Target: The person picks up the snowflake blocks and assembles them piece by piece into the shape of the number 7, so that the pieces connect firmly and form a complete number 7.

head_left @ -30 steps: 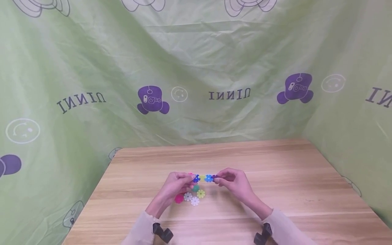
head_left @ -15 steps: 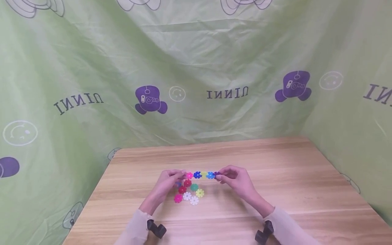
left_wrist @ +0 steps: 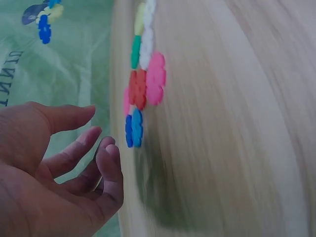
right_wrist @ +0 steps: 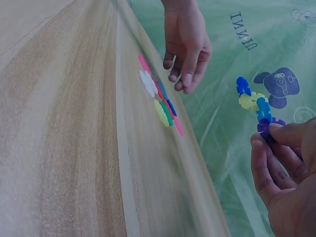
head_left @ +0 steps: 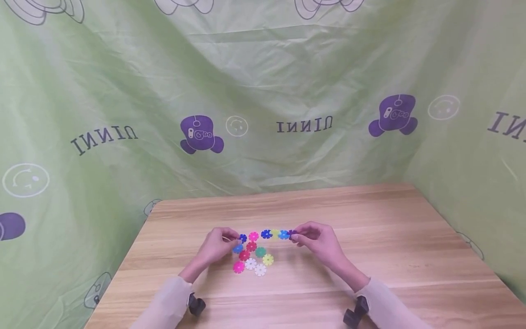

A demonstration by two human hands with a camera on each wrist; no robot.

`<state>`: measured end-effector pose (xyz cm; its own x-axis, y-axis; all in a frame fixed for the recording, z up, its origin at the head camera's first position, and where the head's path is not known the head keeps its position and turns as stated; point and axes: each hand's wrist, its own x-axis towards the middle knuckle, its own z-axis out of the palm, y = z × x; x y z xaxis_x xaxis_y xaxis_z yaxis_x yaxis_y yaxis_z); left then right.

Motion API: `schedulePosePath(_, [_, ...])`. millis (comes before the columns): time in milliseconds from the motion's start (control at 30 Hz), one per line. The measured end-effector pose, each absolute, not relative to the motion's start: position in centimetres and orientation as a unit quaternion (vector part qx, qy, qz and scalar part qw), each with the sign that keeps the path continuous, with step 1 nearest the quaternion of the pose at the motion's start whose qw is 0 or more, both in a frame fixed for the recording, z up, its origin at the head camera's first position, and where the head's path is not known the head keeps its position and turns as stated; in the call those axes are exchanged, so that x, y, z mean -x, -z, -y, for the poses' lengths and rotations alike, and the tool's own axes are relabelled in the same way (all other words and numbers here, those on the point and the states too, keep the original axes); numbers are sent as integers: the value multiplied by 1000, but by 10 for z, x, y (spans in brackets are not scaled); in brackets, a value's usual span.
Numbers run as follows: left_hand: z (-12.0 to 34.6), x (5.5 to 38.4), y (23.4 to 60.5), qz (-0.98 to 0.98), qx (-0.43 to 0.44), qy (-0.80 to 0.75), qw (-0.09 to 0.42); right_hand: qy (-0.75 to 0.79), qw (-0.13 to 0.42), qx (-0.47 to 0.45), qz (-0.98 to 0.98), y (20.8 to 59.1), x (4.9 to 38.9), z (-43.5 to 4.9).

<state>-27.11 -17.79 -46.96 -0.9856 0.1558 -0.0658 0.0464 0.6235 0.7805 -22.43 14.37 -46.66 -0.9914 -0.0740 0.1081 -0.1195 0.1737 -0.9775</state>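
A short chain of notched snowflake discs point(head_left: 275, 234) hangs above the table, joined in dark blue, yellow, light blue and purple. My right hand point(head_left: 320, 240) pinches its purple end disc point(right_wrist: 264, 129) between thumb and fingertips. The dark blue disc point(right_wrist: 243, 86) forms the free far end. My left hand point(head_left: 215, 244) is over the loose discs, fingertips by a dark blue disc point(head_left: 243, 238). In the left wrist view that hand's fingers point(left_wrist: 74, 153) are loosely bent and apart, with nothing between them. A light blue disc point(left_wrist: 137, 127) lies on the table just beyond.
On the wooden table point(head_left: 370, 265) lie several loose discs: pink point(head_left: 253, 236), red point(head_left: 244, 255), green point(head_left: 260, 252), yellow point(head_left: 268, 259) and white point(head_left: 260, 269). A green printed cloth point(head_left: 263, 77) hangs behind the table and along both sides.
My left hand has let go of the chain's dark blue end and moved left, uncovering the pink, red and blue discs. My right hand still holds the chain in nearly the same place.
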Motion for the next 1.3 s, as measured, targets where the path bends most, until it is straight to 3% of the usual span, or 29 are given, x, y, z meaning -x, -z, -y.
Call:
schedulePosePath(600, [176, 268, 485, -925, -20, -377, 48, -649, 15, -67, 758, 463, 223, -143])
schedulePosePath(1300, [179, 268, 484, -913, -15, -402, 68, -656, 13, -58, 753, 464, 223, -140])
